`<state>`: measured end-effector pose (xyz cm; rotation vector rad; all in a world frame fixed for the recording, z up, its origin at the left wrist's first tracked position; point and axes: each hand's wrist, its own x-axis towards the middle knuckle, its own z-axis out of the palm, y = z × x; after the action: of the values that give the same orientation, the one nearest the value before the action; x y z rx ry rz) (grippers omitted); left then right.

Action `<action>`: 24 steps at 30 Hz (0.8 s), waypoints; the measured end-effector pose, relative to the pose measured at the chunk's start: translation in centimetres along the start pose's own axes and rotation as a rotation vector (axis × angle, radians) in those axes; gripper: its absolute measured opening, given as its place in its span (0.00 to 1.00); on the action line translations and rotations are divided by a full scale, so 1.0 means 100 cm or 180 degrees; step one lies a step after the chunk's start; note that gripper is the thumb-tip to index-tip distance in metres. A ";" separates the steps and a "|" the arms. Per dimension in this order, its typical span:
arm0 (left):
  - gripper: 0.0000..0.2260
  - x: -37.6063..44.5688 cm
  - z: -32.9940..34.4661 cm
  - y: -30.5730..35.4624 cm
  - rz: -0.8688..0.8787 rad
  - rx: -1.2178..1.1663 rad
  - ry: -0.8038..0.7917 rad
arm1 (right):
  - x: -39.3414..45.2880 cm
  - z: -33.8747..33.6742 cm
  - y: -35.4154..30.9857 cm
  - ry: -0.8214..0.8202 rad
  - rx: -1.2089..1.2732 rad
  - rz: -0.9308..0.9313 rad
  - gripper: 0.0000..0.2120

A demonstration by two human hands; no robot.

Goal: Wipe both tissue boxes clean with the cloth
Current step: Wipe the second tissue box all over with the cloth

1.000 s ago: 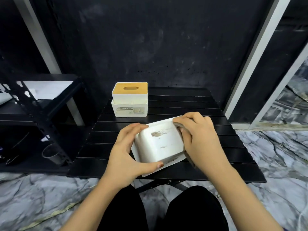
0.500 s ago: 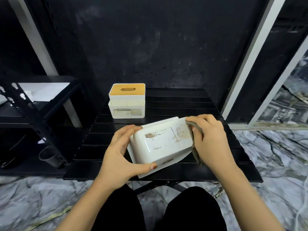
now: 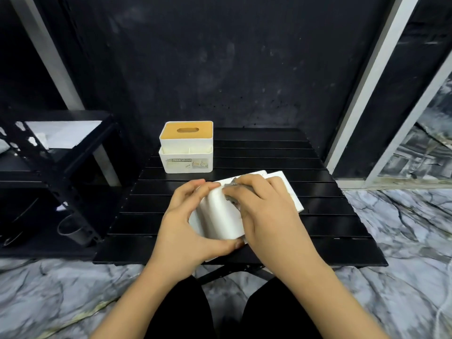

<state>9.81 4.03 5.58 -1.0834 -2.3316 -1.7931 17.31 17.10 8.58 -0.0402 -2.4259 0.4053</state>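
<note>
A white tissue box (image 3: pixel 221 216) lies tipped over at the front middle of the black slatted table (image 3: pixel 318 226). My left hand (image 3: pixel 186 223) grips its left end, thumb under the near edge. My right hand (image 3: pixel 264 211) presses a grey cloth (image 3: pixel 232 192) against the box's upturned side; only a small crumpled bit of cloth shows under the fingers. A second white tissue box (image 3: pixel 187 149) with a tan lid and an oval slot stands upright at the back left of the table, apart from both hands.
A black metal shelf rack (image 3: pixel 56 172) stands left of the table with a grey cup (image 3: pixel 73 231) low beside it. A black wall is behind. White frame bars (image 3: pixel 367 81) rise at right. Marble floor surrounds the table; my dark-trousered knees sit below its front edge.
My right hand slid the cloth leftward across the box from its right end to the middle. The box has turned, its stained face now largely covered by my hand.
</note>
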 end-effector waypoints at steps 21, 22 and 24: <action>0.37 0.020 -0.019 -0.011 -0.0272 -0.0303 -0.0256 | 0.013 -0.017 0.072 -0.0059 0.0863 0.1221 0.14; 0.38 0.022 -0.024 -0.015 -0.0360 -0.0372 -0.0334 | 0.012 -0.017 0.073 -0.0058 0.1026 0.1309 0.13; 0.38 0.028 -0.034 -0.021 -0.0519 -0.0339 -0.0479 | 0.009 -0.015 0.072 -0.0062 0.1323 0.1388 0.13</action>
<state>5.29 2.35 6.07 -1.1071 -2.5029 -1.9776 17.00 24.46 8.15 -0.3871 -2.2942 1.1005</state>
